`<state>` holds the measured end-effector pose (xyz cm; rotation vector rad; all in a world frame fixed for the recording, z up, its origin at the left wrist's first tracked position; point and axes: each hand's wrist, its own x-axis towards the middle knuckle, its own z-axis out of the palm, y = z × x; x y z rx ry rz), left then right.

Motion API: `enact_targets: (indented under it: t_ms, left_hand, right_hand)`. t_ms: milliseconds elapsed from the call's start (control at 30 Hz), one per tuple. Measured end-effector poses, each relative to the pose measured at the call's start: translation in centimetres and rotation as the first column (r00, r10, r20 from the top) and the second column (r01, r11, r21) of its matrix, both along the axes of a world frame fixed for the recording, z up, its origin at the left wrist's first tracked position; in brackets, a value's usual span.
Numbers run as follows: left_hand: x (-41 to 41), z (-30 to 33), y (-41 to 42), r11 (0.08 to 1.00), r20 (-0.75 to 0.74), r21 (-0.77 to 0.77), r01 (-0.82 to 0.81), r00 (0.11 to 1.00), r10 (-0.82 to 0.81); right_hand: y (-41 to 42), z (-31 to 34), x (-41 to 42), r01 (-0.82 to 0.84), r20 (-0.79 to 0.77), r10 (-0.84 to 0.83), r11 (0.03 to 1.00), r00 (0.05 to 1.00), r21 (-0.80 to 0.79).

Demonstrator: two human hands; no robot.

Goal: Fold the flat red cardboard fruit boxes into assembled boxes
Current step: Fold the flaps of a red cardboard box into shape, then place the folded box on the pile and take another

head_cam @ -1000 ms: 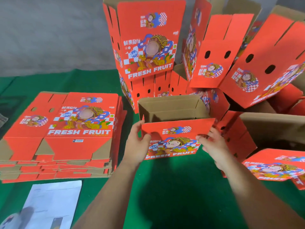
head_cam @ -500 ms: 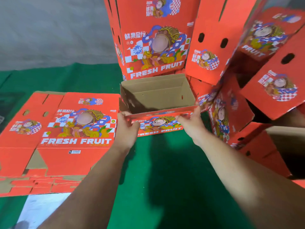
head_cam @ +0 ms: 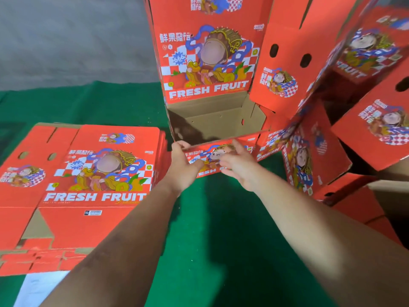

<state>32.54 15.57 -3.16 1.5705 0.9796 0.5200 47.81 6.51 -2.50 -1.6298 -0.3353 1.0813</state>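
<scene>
An assembled red fruit box (head_cam: pixel 218 122) stands open-topped on the green cloth, its brown inside showing. It sits pushed up against the pile of assembled boxes (head_cam: pixel 309 63) behind it. My left hand (head_cam: pixel 183 166) grips the near wall at its left corner, fingers over the rim and thumb on the printed face. My right hand (head_cam: pixel 238 165) lies against the same printed face, fingers fairly straight and blurred. A stack of flat red boxes (head_cam: pixel 99 173) lies to the left of my arms.
A tall upright box (head_cam: pixel 208 52) stands directly behind the open one. More assembled boxes lean and lie at the right (head_cam: pixel 376 120). A white sheet of paper (head_cam: pixel 37 289) pokes out under the flat stack. Green cloth (head_cam: pixel 221 240) covers the table.
Both hands carried the open box away from me and set it against the pile. My right hand slid from the box's right corner to the middle of its front face.
</scene>
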Motion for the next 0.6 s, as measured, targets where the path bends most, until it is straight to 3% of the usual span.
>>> enact_targets:
  t_ms: [67,133,200,267,367,433,500,533,600]
  left_hand:
    - [-0.2,-0.1,-0.3,0.994,-0.016,0.093,-0.052,0.998,0.054]
    - [-0.2,-0.1,-1.6,0.957,0.021,0.190,-0.221,0.975,0.221]
    - [-0.3,0.2,-3.2,0.921,0.066,0.146,-0.362,0.932,0.356]
    - [-1.5,0.0,-4.0,0.933,0.044,0.155,-0.325,0.946,0.322]
    - [-6.0,-0.6,-3.9,0.863,-0.164,0.487,-0.134,0.957,0.240]
    - [-10.4,-1.5,-3.4,0.812,-0.430,0.583,-0.016,0.842,0.325]
    - [-14.7,-2.8,-3.4,0.889,-0.725,0.446,0.103,0.624,0.291]
    - [-16.3,-3.5,-3.8,0.911,-0.802,0.384,0.152,0.544,0.247]
    - [-18.1,-4.6,-5.3,0.891,-0.811,0.411,0.194,0.524,0.260]
  right_hand:
    - [-0.5,0.2,-1.6,-0.065,0.077,0.066,0.998,0.995,-0.013]
    - [-0.9,0.2,-3.2,-0.085,0.138,0.084,0.996,0.987,-0.001]
    - [-1.3,0.4,-4.9,-0.103,0.148,0.100,0.995,0.984,0.014]
    - [-1.8,0.7,-6.6,-0.122,0.135,0.118,0.992,0.984,0.018]
    - [-2.6,0.6,-9.2,-0.145,0.093,0.144,0.989,0.985,0.007]
    - [-3.5,0.2,-10.9,-0.174,0.053,0.175,0.985,0.983,-0.018]
    - [-4.9,-0.5,-12.5,-0.191,0.009,0.191,0.980,0.981,-0.055]
    - [-5.6,-0.9,-13.3,-0.203,-0.005,0.204,0.976,0.979,-0.077]
    - [-6.9,-1.6,-14.8,-0.237,-0.016,0.237,0.964,0.971,-0.118]
